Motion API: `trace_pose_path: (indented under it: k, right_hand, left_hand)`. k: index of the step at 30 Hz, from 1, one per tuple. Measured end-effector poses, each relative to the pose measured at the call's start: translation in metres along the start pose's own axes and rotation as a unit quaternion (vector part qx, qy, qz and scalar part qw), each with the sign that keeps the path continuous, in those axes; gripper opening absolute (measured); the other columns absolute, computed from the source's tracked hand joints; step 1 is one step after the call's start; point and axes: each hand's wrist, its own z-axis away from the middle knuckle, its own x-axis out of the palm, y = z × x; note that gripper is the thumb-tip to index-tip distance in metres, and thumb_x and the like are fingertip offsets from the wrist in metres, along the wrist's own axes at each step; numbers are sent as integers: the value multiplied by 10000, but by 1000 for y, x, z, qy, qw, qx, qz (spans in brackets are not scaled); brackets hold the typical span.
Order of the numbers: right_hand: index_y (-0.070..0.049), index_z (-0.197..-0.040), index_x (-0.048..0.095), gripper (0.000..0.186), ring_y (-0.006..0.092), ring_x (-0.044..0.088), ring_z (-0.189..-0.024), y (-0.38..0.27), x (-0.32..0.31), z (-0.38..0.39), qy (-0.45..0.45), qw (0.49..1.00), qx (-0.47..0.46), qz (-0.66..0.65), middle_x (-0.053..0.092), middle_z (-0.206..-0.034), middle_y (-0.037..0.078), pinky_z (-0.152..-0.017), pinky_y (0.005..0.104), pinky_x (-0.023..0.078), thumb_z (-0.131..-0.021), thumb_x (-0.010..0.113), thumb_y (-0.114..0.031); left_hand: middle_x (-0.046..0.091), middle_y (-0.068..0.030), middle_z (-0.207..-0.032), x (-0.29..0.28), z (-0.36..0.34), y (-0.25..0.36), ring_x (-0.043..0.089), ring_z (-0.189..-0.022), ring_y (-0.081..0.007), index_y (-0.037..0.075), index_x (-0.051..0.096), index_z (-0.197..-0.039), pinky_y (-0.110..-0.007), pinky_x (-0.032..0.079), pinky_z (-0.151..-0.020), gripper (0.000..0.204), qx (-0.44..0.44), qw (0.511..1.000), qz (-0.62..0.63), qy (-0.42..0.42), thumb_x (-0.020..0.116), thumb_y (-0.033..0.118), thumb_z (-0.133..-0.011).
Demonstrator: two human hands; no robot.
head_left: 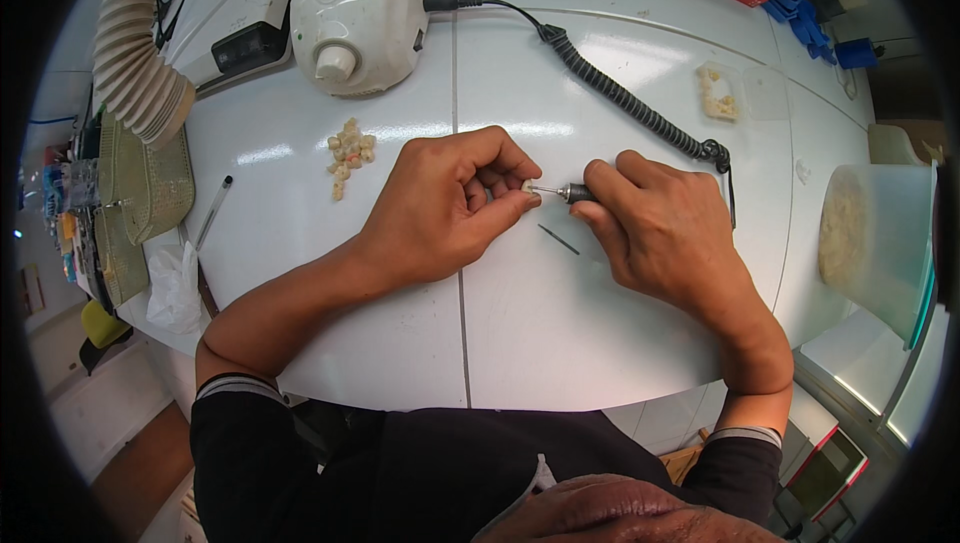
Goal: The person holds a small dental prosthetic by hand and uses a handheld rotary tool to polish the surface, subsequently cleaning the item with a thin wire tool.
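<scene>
Seemingly in mid-work: pinching piece (528,186) with left hand (440,198), gripping drill (577,193) with right hand (665,223); cannot tell finished from waiting in pile (350,151) or box (738,83).

The left forearm (300,288) rises from about 8 o'clock in the view and points toward 2 o'clock. The left hand (455,193), near 11 o'clock, shows its thumb side up; its thumb (505,211) and forefinger (505,150) meet in a pinch aimed at 3 o'clock, other fingers curled inward. The right forearm (745,338) comes from 4 o'clock and leans toward 11. The right hand (665,228), at 3 o'clock, has its back up, fingers bent in a pen-like grip, tips toward 9 o'clock, facing the left hand.
</scene>
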Motion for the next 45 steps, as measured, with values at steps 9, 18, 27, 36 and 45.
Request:
trace_pose_path:
  k: [9, 18, 27, 36, 45]
  right_hand:
    - [-100, -1022, 683, 281, 300, 717, -644, 0, 0, 1, -5, 1000, 4, 0, 667, -796, 87, -521, 423, 532, -1055, 744, -372]
    - [-110, -1021, 678, 282, 276, 729, -664, -2, 3, 2, 9, 1000, -3, 13, 653, -797, 78, -520, 404, 530, -1050, 751, -381]
    - [-117, -1011, 669, 286, 267, 731, -682, -3, 5, 3, 19, 1000, -8, 18, 634, -790, 70, -520, 398, 529, -1046, 755, -388]
    - [-110, -1008, 667, 283, 269, 712, -660, -3, 4, 2, 23, 1000, -6, 17, 630, -787, 68, -522, 401, 532, -1043, 757, -375]
    - [-110, -1015, 671, 282, 261, 724, -675, -4, 5, 2, 14, 1000, -4, 22, 632, -791, 68, -527, 398, 536, -1033, 771, -372]
  left_hand:
    - [748, -40, -943, 0, 0, -2, 636, -817, -63, -23, 770, -1094, -225, 488, -692, 171, -1, 1000, 2, 0, 840, 74, -973]
    - [740, -29, -939, 2, 0, -1, 630, -793, -45, -22, 766, -1086, -208, 485, -669, 165, 1, 1000, 4, 6, 835, 61, -961]
    - [733, -26, -936, 2, -1, -2, 626, -797, -33, -21, 772, -1086, -196, 479, -657, 171, -5, 1000, 15, 17, 834, 59, -949]
    - [744, -29, -930, 2, -1, -1, 637, -792, -37, -23, 777, -1079, -195, 484, -656, 180, -12, 1000, 8, 9, 850, 73, -946]
    - [736, -25, -906, 2, -1, 0, 637, -780, -38, -13, 778, -1066, -201, 490, -655, 174, -13, 1000, -2, 8, 862, 73, -939]
